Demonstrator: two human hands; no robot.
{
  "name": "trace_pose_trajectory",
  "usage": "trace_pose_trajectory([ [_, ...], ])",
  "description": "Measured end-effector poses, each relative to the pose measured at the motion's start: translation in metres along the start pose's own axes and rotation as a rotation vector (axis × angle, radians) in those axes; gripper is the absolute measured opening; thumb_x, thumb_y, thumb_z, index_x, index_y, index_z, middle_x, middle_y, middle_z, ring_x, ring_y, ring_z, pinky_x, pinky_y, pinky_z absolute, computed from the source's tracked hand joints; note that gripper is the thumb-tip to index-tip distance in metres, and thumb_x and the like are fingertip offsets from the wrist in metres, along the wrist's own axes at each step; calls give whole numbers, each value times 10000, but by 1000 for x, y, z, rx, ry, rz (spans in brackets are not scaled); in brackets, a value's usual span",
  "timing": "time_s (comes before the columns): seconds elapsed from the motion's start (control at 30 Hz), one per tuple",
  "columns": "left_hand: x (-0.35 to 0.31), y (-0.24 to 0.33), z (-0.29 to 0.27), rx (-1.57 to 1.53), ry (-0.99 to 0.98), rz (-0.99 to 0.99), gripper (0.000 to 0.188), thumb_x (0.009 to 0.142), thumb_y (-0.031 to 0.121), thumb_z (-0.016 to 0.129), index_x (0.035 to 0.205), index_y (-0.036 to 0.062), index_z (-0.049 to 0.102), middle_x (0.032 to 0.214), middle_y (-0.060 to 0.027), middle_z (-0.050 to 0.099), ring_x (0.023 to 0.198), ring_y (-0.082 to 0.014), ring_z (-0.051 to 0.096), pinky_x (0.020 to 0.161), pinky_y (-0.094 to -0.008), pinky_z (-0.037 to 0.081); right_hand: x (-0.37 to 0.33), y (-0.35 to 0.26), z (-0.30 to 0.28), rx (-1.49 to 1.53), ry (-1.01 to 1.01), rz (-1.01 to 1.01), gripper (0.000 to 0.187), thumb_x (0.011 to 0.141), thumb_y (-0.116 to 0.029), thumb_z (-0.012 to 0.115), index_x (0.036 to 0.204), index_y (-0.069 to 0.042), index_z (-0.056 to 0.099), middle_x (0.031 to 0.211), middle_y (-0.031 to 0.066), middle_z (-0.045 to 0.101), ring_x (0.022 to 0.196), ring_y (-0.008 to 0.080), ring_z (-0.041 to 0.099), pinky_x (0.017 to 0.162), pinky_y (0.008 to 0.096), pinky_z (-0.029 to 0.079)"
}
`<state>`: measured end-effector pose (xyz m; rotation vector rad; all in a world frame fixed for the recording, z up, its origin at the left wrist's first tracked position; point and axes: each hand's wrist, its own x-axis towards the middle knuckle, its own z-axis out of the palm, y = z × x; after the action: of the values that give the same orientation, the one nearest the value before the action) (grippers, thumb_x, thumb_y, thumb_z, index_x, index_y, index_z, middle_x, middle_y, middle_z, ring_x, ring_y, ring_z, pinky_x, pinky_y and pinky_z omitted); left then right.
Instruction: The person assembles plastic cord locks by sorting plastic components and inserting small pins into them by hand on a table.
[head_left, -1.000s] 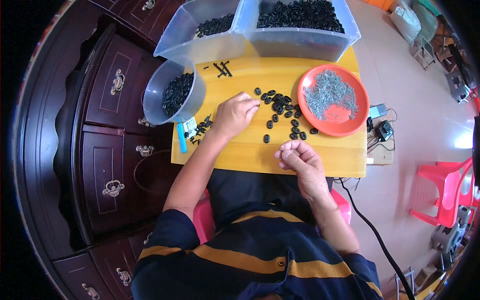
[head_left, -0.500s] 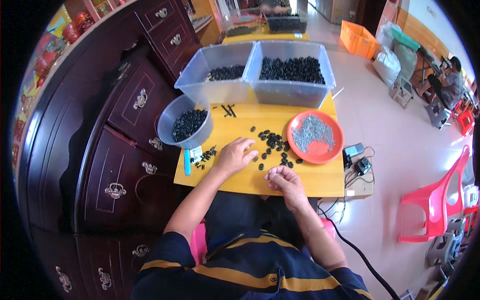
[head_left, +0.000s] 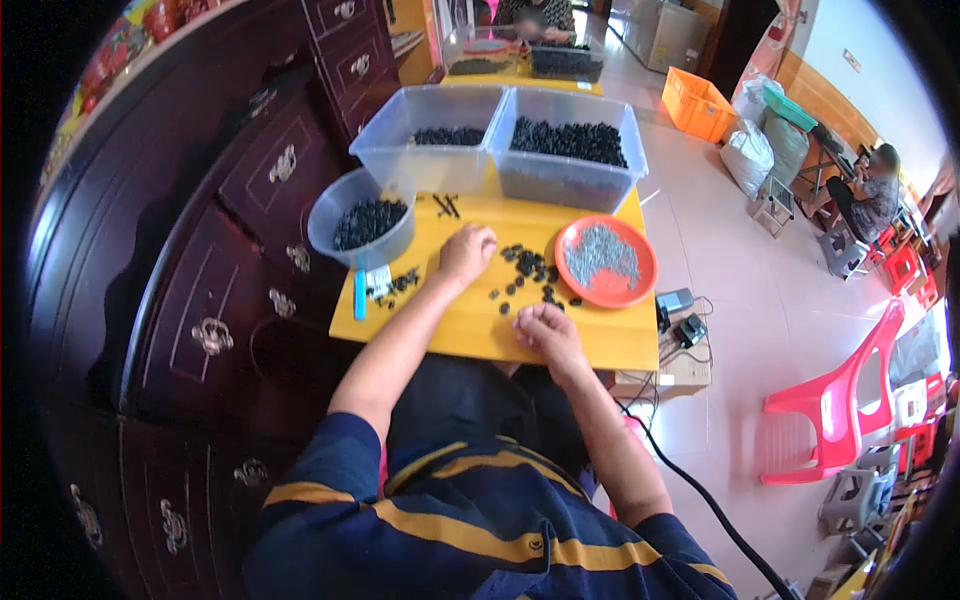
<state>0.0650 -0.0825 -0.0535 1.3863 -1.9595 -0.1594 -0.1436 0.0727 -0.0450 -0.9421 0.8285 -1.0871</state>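
My left hand (head_left: pixel 467 254) is over the middle of the yellow table (head_left: pixel 450 330), its fingers curled together; anything in them is hidden. Close to the table's near edge, my right hand (head_left: pixel 551 336) is closed in a pinch, and I cannot make out what it holds. Small black oval pieces with holes (head_left: pixel 527 263) lie scattered between and beyond the hands. An orange-red plate (head_left: pixel 628 299) on the right holds a heap of thin silver metal pins (head_left: pixel 600 255). Left of my left hand lies a cluster of small black parts (head_left: pixel 404 281).
A round translucent tub (head_left: pixel 324 236) of black pieces stands at the left, with a light-blue tool (head_left: pixel 360 296) near it. Behind are two clear bins (head_left: pixel 570 180) with black parts. A dark cabinet (head_left: pixel 240 210) borders the left; a pink chair (head_left: pixel 835 410) stands right. Other people sit farther off.
My left hand has drawn its fingers in and shifted away from the scattered oval pieces, toward the far side. My right hand stays pinched near the edge. The whole view has shifted slightly.
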Motion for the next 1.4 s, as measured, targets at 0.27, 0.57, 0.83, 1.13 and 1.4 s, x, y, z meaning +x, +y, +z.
trace_pose_trajectory([
  [0.27, -23, -3, -17, 96, -11, -36, 74, 835, 128, 706, 859, 79, 655, 917, -119, 679, 882, -352, 671, 772, -468, 548, -56, -10, -5, -41, -41, 95, 94, 972, -127, 626, 1033, -57, 645, 948, 16, 694, 775, 76, 589, 742, 213, 468],
  [0.57, -59, -4, -26, 30, 39, -42, 156, 828, 53, 677, 978, 48, 637, 894, -146, 691, 821, -322, 687, 741, -420, 554, -90, -7, -17, 18, -11, 71, 93, 968, -127, 632, 1033, -64, 653, 938, 12, 697, 791, 78, 587, 736, 210, 455],
  [0.83, -106, 22, -45, 22, 30, 39, 179, 847, 54, 694, 1021, 25, 663, 910, -144, 685, 843, -306, 670, 762, -404, 542, -58, -16, -44, -246, 136, -258, 147, 999, -158, 611, 1028, -20, 650, 910, 14, 697, 766, 62, 591, 708, 233, 481],
  [1.13, -148, 56, -69, -133, -92, 15, 120, 884, 74, 682, 985, 10, 677, 860, -111, 689, 755, -217, 665, 705, -334, 530, 33, -92, -126, -1456, 493, -254, 181, 840, -276, 687, 928, -135, 758, 875, 125, 743, 844, 306, 725, 787, 436, 569],
  [1.4, -200, 109, -76, -674, -390, -223, 100, 890, 72, 708, 972, 14, 706, 781, 13, 665, 662, -42, 573, 635, -227, 492, 62, -86, -129, -1609, 301, -175, 171, 830, -303, 714, 907, -158, 764, 911, 114, 749, 900, 296, 722, 794, 440, 573],
])
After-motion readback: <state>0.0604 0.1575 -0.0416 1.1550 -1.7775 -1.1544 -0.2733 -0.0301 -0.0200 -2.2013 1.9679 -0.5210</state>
